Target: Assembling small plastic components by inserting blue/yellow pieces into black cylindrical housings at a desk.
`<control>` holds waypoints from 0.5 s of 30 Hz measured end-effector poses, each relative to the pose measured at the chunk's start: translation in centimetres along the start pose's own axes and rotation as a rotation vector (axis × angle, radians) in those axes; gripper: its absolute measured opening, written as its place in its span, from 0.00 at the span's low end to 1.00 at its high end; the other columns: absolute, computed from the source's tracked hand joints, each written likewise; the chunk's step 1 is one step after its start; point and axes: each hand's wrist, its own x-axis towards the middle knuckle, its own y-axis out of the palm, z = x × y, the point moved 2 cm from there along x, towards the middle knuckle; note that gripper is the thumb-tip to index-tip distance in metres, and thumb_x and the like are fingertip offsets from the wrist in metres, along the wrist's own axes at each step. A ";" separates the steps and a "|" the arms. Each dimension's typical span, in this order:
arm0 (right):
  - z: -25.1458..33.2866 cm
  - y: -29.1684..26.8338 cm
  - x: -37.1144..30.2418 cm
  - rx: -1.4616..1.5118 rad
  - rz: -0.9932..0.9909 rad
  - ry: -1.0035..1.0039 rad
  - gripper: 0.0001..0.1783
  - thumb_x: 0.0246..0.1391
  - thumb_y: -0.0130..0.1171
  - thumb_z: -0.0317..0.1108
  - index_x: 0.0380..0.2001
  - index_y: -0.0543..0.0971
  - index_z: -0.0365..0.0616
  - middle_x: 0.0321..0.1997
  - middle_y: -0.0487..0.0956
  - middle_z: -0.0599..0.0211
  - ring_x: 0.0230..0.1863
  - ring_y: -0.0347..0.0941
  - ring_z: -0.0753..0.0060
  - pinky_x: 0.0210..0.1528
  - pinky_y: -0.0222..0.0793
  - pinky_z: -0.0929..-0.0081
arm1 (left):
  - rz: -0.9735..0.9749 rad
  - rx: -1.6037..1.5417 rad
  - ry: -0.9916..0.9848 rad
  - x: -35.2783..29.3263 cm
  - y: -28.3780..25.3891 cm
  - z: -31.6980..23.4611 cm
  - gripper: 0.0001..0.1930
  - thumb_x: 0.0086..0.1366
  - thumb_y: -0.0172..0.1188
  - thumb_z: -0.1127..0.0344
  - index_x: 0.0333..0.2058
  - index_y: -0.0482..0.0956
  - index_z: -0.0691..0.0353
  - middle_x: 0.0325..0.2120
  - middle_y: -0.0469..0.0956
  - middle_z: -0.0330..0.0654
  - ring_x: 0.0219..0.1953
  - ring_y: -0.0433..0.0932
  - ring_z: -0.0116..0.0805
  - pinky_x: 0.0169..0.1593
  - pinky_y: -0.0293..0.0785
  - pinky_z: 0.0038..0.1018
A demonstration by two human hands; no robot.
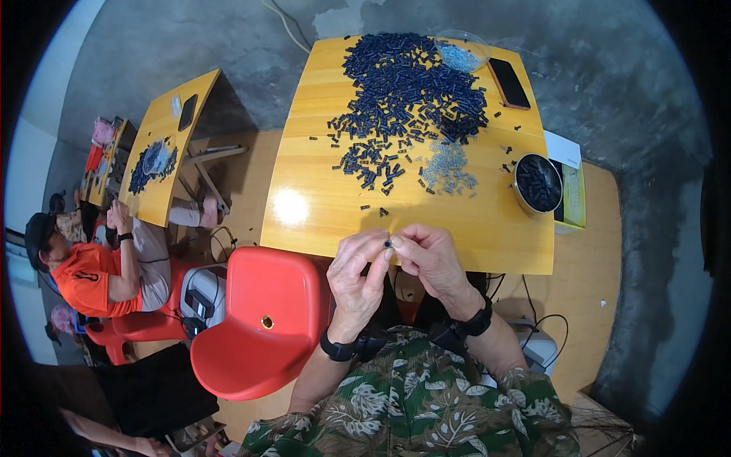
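Note:
Over the near edge of the yellow table, my left hand (356, 278) pinches a small black plastic piece (387, 244) between thumb and fingertips; its round end shows. Right against it, my right hand (432, 257) has thumb and forefinger closed together. What those right fingertips grip is too small to make out. Beyond my hands, a few loose black pieces lie near a big heap of the same short black tubes (415, 84). A small pile of clear little parts (448, 167) is spread at the heap's near right side.
A clear bowl of pale blue bits (460, 57) and a phone (509, 84) sit at the table's far right. A metal bowl of black pieces (538, 183) stands at the right edge. At left are a red chair (263, 305) and a seated person in orange (95, 278).

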 end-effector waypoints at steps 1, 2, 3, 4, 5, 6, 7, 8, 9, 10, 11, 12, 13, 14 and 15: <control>0.2 -0.1 0.0 -0.044 -0.054 -0.029 0.09 0.61 0.61 0.34 0.31 0.80 0.38 0.22 0.72 0.80 0.21 0.60 0.92 0.20 0.52 0.89 | 0.015 0.007 -0.022 0.0 0.0 -0.1 0.09 0.57 0.65 0.77 0.38 0.81 0.67 0.38 0.82 0.48 0.42 0.80 0.40 0.47 0.75 0.31; 0.2 0.1 0.0 -0.044 -0.055 -0.030 0.09 0.61 0.61 0.34 0.31 0.80 0.38 0.22 0.72 0.80 0.21 0.60 0.92 0.20 0.52 0.89 | 0.016 0.007 -0.022 0.1 0.0 -0.2 0.09 0.57 0.65 0.77 0.38 0.81 0.67 0.38 0.82 0.48 0.42 0.80 0.40 0.47 0.75 0.31; 0.4 0.3 0.0 -0.124 -0.076 -0.123 0.09 0.60 0.61 0.33 0.32 0.80 0.38 0.22 0.72 0.80 0.21 0.60 0.92 0.20 0.52 0.89 | 0.053 0.066 -0.011 0.3 0.0 -0.3 0.09 0.58 0.64 0.78 0.38 0.81 0.67 0.37 0.82 0.48 0.41 0.81 0.39 0.46 0.75 0.30; 0.5 0.4 0.0 -0.204 -0.096 -0.215 0.09 0.60 0.61 0.33 0.32 0.81 0.37 0.22 0.73 0.80 0.21 0.59 0.92 0.20 0.52 0.89 | 0.090 0.127 -0.001 0.4 0.0 -0.4 0.08 0.58 0.64 0.78 0.38 0.80 0.67 0.36 0.82 0.47 0.40 0.81 0.38 0.45 0.75 0.30; 0.3 0.2 0.1 -0.204 -0.097 -0.215 0.09 0.60 0.61 0.33 0.32 0.81 0.37 0.22 0.73 0.80 0.21 0.59 0.92 0.20 0.52 0.89 | 0.091 0.127 -0.001 0.5 0.0 -0.4 0.08 0.58 0.64 0.78 0.38 0.80 0.67 0.36 0.82 0.47 0.40 0.81 0.38 0.45 0.75 0.30; 0.0 -0.1 0.2 -0.265 -0.095 -0.249 0.09 0.60 0.61 0.33 0.33 0.81 0.37 0.22 0.73 0.80 0.20 0.59 0.92 0.20 0.51 0.89 | 0.102 0.141 0.006 0.5 0.0 -0.4 0.09 0.58 0.64 0.78 0.38 0.81 0.67 0.36 0.82 0.47 0.40 0.81 0.38 0.45 0.75 0.30; -0.1 -0.3 0.3 -0.326 -0.091 -0.282 0.09 0.60 0.61 0.33 0.34 0.81 0.37 0.22 0.73 0.80 0.20 0.59 0.92 0.20 0.51 0.89 | 0.112 0.157 0.012 0.5 0.0 -0.5 0.09 0.57 0.64 0.77 0.39 0.81 0.67 0.35 0.82 0.47 0.39 0.81 0.38 0.44 0.75 0.30; 0.1 -0.5 0.3 -0.326 -0.090 -0.282 0.09 0.60 0.61 0.33 0.34 0.81 0.37 0.22 0.73 0.80 0.20 0.59 0.92 0.20 0.51 0.89 | 0.112 0.158 0.012 0.5 -0.1 -0.6 0.09 0.57 0.64 0.77 0.39 0.81 0.67 0.35 0.82 0.47 0.39 0.81 0.38 0.44 0.75 0.30; 0.3 -0.6 0.2 -0.196 -0.080 -0.172 0.09 0.60 0.62 0.33 0.33 0.81 0.38 0.22 0.73 0.80 0.19 0.58 0.93 0.20 0.51 0.89 | 0.099 0.110 -0.055 0.5 -0.1 -0.6 0.10 0.57 0.65 0.77 0.39 0.81 0.67 0.35 0.82 0.47 0.39 0.81 0.39 0.44 0.75 0.30; 0.4 -0.7 0.2 -0.068 -0.069 -0.064 0.09 0.60 0.62 0.34 0.33 0.81 0.38 0.22 0.73 0.81 0.19 0.58 0.93 0.20 0.51 0.89 | 0.085 0.061 -0.121 0.4 -0.1 -0.7 0.11 0.57 0.65 0.77 0.40 0.81 0.67 0.35 0.82 0.47 0.39 0.81 0.39 0.44 0.75 0.30; 0.4 -0.7 0.2 -0.069 -0.069 -0.064 0.09 0.60 0.62 0.34 0.33 0.81 0.38 0.22 0.73 0.81 0.19 0.58 0.93 0.20 0.51 0.89 | 0.084 0.061 -0.121 0.3 -0.1 -0.7 0.11 0.57 0.65 0.77 0.40 0.81 0.67 0.35 0.82 0.47 0.39 0.81 0.39 0.44 0.75 0.30; 0.4 -0.8 0.2 -0.033 -0.065 -0.070 0.09 0.60 0.62 0.34 0.32 0.81 0.39 0.22 0.73 0.81 0.19 0.58 0.93 0.20 0.51 0.89 | 0.077 0.060 -0.116 0.3 -0.2 -0.7 0.11 0.56 0.66 0.77 0.40 0.81 0.67 0.35 0.82 0.47 0.39 0.81 0.39 0.44 0.76 0.30; 0.3 -0.7 0.2 0.004 -0.060 -0.074 0.09 0.60 0.62 0.34 0.32 0.81 0.39 0.22 0.72 0.81 0.19 0.58 0.93 0.20 0.50 0.89 | 0.069 0.060 -0.112 0.2 -0.3 -0.7 0.11 0.56 0.66 0.77 0.40 0.81 0.67 0.35 0.82 0.48 0.38 0.81 0.40 0.44 0.76 0.30; 0.2 -0.7 0.2 0.004 -0.059 -0.073 0.09 0.60 0.62 0.34 0.32 0.81 0.39 0.22 0.72 0.81 0.19 0.58 0.93 0.20 0.50 0.89 | 0.068 0.062 -0.113 0.2 -0.3 -0.7 0.11 0.56 0.66 0.77 0.40 0.81 0.67 0.35 0.82 0.48 0.38 0.81 0.40 0.44 0.76 0.30; 0.2 -0.6 0.2 -0.020 -0.065 -0.086 0.09 0.60 0.62 0.34 0.31 0.81 0.39 0.22 0.72 0.82 0.19 0.58 0.93 0.20 0.50 0.89 | 0.051 0.083 -0.064 0.3 -0.3 -0.9 0.11 0.56 0.66 0.77 0.39 0.82 0.68 0.35 0.82 0.48 0.38 0.81 0.40 0.44 0.76 0.30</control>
